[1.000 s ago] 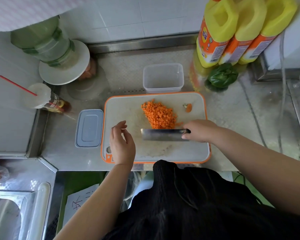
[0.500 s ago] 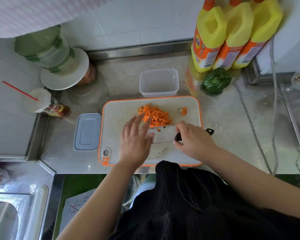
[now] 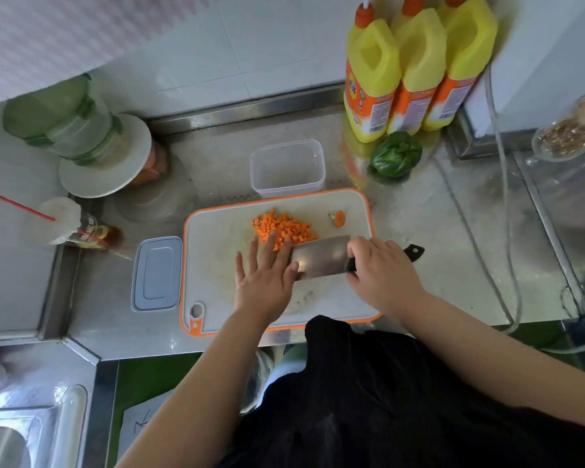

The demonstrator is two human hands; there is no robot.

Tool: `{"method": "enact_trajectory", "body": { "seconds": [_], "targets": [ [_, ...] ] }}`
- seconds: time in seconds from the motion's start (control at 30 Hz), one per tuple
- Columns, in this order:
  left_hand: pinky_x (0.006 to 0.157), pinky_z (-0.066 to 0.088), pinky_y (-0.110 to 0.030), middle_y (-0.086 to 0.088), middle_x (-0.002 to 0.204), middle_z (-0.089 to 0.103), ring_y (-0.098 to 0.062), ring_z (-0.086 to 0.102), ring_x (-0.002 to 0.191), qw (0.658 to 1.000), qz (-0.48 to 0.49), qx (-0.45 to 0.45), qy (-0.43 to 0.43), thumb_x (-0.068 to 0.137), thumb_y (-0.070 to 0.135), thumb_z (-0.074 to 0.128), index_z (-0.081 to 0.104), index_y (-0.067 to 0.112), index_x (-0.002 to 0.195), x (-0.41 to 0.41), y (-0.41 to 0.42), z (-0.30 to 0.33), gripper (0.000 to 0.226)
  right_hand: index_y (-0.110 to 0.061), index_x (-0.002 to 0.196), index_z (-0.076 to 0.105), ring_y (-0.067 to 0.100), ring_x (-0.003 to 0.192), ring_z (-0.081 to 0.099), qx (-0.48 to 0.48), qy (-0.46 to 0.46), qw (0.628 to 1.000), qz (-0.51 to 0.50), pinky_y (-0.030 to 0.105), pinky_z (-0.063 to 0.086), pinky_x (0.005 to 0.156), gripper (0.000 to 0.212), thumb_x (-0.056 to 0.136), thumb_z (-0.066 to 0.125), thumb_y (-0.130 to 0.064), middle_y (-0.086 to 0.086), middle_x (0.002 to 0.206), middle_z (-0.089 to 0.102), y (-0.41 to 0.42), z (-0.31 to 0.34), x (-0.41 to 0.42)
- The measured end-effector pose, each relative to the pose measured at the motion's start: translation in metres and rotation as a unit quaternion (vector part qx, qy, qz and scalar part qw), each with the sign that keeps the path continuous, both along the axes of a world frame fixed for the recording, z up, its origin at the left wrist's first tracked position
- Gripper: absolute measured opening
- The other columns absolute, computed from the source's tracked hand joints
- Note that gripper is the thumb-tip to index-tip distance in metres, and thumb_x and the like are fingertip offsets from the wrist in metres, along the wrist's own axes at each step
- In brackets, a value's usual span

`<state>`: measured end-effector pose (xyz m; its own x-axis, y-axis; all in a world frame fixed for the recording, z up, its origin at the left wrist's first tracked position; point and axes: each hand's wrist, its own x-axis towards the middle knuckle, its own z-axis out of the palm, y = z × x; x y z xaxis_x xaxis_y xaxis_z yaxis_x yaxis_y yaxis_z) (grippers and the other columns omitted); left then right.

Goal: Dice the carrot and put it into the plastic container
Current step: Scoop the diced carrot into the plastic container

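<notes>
One cleaver (image 3: 321,257) in the clasping right hand (image 3: 380,270), left hand (image 3: 265,276) flat-fingered (one diced carrot pile (image 3: 284,228)).

Single view only, head-mounted wide-angle, no second view to overlap. Looks forward and steeply down onto steel worktop (image 3: 453,258) from close above. Cutting board (image 3: 217,265) sits frame centre, both forearms enter from bottom edge, wearer's dark top fills lower middle. Tiled wall (image 3: 183,55) runs across top edge. Strong barrel distortion, worktop edges bow toward corners.
</notes>
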<state>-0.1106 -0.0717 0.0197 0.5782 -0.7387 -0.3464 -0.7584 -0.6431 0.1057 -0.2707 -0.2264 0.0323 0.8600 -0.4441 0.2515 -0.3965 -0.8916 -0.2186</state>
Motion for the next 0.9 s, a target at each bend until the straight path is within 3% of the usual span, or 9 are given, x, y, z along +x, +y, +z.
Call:
{"method": "enact_trajectory", "body": {
  "seconds": [0.1, 0.23, 0.33, 0.43, 0.57, 0.7, 0.77, 0.83, 0.9],
  "targets": [
    [0.119, -0.006, -0.049, 0.014, 0.162, -0.009, -0.019, -0.012, 0.149, 0.998, 0.052, 0.004, 0.030, 0.098, 0.053, 0.003, 0.002, 0.038, 0.154, 0.007, 0.004, -0.004, 0.057, -0.005, 0.076, 0.052, 0.029, 0.051, 0.051, -0.003, 0.005, 1.000, -0.028, 0.033, 0.041, 0.052, 0.033, 0.051, 0.074, -0.007, 0.005, 0.057, 0.048, -0.008, -0.001, -0.007],
    [0.120, -0.005, -0.047, 0.013, 0.162, -0.001, -0.017, -0.009, 0.149, 0.991, 0.114, -0.030, 0.071, 0.100, 0.049, 0.006, 0.021, 0.035, 0.153, 0.016, 0.005, -0.007, 0.057, -0.006, 0.079, 0.053, 0.030, 0.054, 0.053, 0.014, 0.002, 0.997, -0.080, 0.036, 0.043, 0.055, 0.033, 0.054, 0.074, -0.006, 0.005, 0.058, 0.050, -0.020, -0.002, -0.016],
    [0.117, 0.009, -0.043, 0.007, 0.155, 0.032, -0.022, 0.015, 0.146, 0.985, 0.115, -0.117, 0.044, 0.104, 0.043, 0.023, 0.053, 0.032, 0.137, 0.018, 0.003, -0.006, 0.047, -0.006, 0.082, 0.053, 0.030, 0.055, 0.052, 0.041, -0.011, 0.992, -0.119, 0.036, 0.043, 0.057, 0.032, 0.058, 0.074, -0.005, 0.004, 0.058, 0.050, -0.027, -0.003, -0.020],
    [0.093, 0.033, -0.036, 0.001, 0.113, 0.067, -0.028, 0.050, 0.115, 0.953, 0.141, -0.267, 0.014, 0.098, 0.025, 0.054, 0.073, 0.023, 0.109, 0.022, -0.004, -0.001, 0.022, -0.007, 0.083, 0.052, 0.030, 0.058, 0.054, 0.074, -0.024, 0.986, -0.149, 0.037, 0.043, 0.060, 0.032, 0.061, 0.075, -0.008, 0.003, 0.062, 0.053, -0.029, -0.002, -0.021],
    [0.095, 0.035, -0.027, 0.009, 0.105, 0.063, -0.019, 0.044, 0.116, 0.918, 0.237, -0.300, 0.104, 0.090, -0.003, 0.047, 0.064, 0.021, 0.126, 0.039, -0.026, 0.008, 0.047, -0.009, 0.082, 0.049, 0.030, 0.061, 0.056, 0.119, -0.029, 0.976, -0.181, 0.038, 0.044, 0.062, 0.033, 0.064, 0.076, -0.011, 0.002, 0.065, 0.055, -0.028, 0.000, -0.018],
    [0.075, 0.040, -0.027, 0.005, 0.101, 0.067, -0.020, 0.061, 0.095, 0.899, 0.293, -0.298, 0.129, 0.096, 0.026, 0.053, 0.062, 0.019, 0.123, 0.073, -0.062, 0.027, 0.030, -0.011, 0.084, 0.045, 0.029, 0.059, 0.054, 0.150, -0.018, 0.964, -0.219, 0.040, 0.046, 0.062, 0.033, 0.071, 0.075, -0.015, 0.001, 0.064, 0.054, -0.029, -0.001, -0.019],
    [0.071, 0.036, -0.026, 0.000, 0.111, 0.065, -0.019, 0.059, 0.086, 0.887, 0.346, -0.270, 0.143, 0.099, 0.034, 0.047, 0.054, 0.014, 0.128, 0.094, -0.083, 0.032, 0.036, -0.011, 0.084, 0.045, 0.030, 0.057, 0.055, 0.165, -0.027, 0.958, -0.232, 0.040, 0.047, 0.059, 0.035, 0.070, 0.077, -0.016, 0.001, 0.063, 0.055, -0.029, 0.001, -0.018],
    [0.082, 0.038, -0.030, -0.011, 0.128, 0.056, -0.029, 0.056, 0.106, 0.871, 0.392, -0.232, 0.185, 0.101, 0.030, 0.044, 0.041, 0.008, 0.138, 0.115, -0.099, 0.028, 0.043, -0.010, 0.085, 0.045, 0.032, 0.056, 0.056, 0.175, -0.033, 0.956, -0.235, 0.039, 0.047, 0.055, 0.037, 0.069, 0.078, -0.015, 0.002, 0.062, 0.056, -0.029, 0.004, -0.017],
    [0.090, 0.045, -0.039, -0.017, 0.123, 0.058, -0.036, 0.053, 0.117, 0.878, 0.394, -0.178, 0.205, 0.102, 0.025, 0.042, 0.035, 0.007, 0.142, 0.128, -0.110, 0.020, 0.045, -0.009, 0.087, 0.047, 0.034, 0.059, 0.058, 0.183, -0.030, 0.953, -0.240, 0.038, 0.046, 0.053, 0.035, 0.070, 0.077, -0.014, 0.004, 0.065, 0.058, -0.027, 0.007, -0.016]
  ]
}}
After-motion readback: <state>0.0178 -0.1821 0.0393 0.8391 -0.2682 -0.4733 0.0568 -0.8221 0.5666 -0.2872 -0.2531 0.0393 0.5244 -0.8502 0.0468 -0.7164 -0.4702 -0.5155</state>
